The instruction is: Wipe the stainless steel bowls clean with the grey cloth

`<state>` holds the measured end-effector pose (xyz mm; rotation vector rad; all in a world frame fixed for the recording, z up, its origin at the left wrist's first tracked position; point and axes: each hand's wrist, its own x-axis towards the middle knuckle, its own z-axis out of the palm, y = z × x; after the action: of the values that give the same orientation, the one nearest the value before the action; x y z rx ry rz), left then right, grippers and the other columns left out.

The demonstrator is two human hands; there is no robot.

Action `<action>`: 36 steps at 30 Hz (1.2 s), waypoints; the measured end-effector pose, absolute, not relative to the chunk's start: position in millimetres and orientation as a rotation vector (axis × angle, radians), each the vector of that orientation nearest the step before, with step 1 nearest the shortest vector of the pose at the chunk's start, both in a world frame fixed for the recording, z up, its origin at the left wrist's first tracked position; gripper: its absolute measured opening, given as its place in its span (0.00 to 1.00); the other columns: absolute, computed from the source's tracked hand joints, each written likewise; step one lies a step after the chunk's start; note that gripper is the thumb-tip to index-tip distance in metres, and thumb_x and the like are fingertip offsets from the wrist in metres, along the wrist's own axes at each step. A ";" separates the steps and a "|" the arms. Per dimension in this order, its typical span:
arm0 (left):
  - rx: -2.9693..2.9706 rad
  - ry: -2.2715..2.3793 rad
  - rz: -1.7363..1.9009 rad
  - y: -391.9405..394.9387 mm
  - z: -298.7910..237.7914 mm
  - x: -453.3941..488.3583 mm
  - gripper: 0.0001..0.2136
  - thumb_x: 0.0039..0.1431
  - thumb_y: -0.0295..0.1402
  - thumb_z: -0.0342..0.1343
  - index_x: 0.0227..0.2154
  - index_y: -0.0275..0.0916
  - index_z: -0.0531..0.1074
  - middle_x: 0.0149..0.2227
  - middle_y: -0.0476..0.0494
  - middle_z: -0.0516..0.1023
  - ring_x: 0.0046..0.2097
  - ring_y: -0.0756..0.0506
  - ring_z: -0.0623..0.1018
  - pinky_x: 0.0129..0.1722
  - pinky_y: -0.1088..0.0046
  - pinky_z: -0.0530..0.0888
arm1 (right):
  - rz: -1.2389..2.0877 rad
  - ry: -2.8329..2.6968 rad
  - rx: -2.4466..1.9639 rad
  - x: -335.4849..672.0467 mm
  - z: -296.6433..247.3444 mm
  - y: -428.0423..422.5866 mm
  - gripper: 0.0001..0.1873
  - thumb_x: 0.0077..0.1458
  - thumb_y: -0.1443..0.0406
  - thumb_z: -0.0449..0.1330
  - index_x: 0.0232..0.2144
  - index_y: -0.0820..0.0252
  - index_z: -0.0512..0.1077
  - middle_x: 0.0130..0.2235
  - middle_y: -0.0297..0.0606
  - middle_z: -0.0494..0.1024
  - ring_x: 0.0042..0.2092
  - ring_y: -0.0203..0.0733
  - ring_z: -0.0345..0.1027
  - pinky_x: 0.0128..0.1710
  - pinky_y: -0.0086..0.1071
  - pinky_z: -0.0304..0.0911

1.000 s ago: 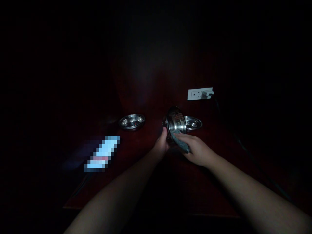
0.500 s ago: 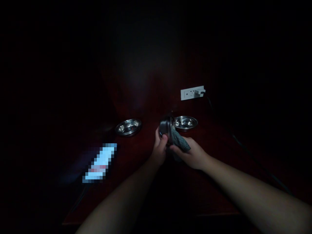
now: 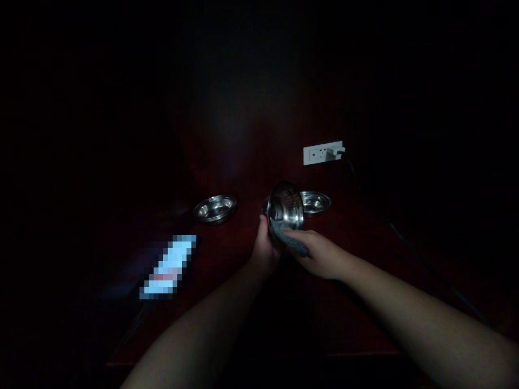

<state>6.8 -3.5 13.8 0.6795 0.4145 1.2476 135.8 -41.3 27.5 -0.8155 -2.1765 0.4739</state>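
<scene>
Tilted on its side above the dark red table (image 3: 227, 302) is a shiny steel bowl (image 3: 287, 202). My left hand (image 3: 265, 249) grips it from the left, thumb up along the edge and the other fingers mostly hidden. A grey-green cloth (image 3: 290, 240) is pinched in my right hand (image 3: 318, 254) and pressed against the bowl's near lower side. Beyond the held bowl, partly covered by it, a shallow steel dish (image 3: 317, 203) rests on the table. Another shallow steel dish (image 3: 214, 209) stands to the left, with small reddish spots inside.
A lit phone-like screen (image 3: 168, 267), blurred into blocks, lies at the left. On the back wall is a white socket plate (image 3: 323, 153) with a plug in it. A thin cable (image 3: 430, 273) runs along the right side. Most surroundings are dark.
The bowl has been turned in my hands, so a broader, brighter part of its surface shows. The cloth has shifted slightly left with my right hand. The view has moved slightly.
</scene>
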 end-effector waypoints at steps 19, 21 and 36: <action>0.751 0.440 1.140 7.4 4.8 5.0 0.28 0.57 0.54 0.43 0.45 0.35 0.72 0.45 0.35 0.78 0.52 0.38 0.73 0.55 0.58 0.67 | 0.486 -2.284 -0.856 142.3 18.6 -38.5 0.37 0.50 0.79 0.50 0.61 0.55 0.56 0.63 0.41 0.59 0.64 0.47 0.50 0.63 0.50 0.48; 0.751 0.458 1.145 5.9 6.7 5.0 0.29 0.57 0.55 0.43 0.46 0.35 0.72 0.45 0.35 0.78 0.53 0.38 0.73 0.55 0.59 0.67 | 0.600 -2.237 -0.823 141.2 22.6 -40.6 0.34 0.51 0.79 0.49 0.60 0.54 0.58 0.60 0.41 0.64 0.62 0.46 0.56 0.61 0.49 0.53; 0.744 0.470 1.166 1.0 16.3 5.0 0.30 0.55 0.56 0.43 0.39 0.33 0.75 0.40 0.36 0.79 0.51 0.37 0.74 0.54 0.60 0.68 | 0.528 -2.258 -0.784 145.8 22.2 -35.9 0.35 0.49 0.79 0.51 0.59 0.56 0.59 0.61 0.42 0.63 0.62 0.46 0.56 0.61 0.49 0.52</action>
<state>5.0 1.0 16.3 0.7440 0.4697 1.1662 145.8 -35.9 22.2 -0.7841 -2.2584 0.5276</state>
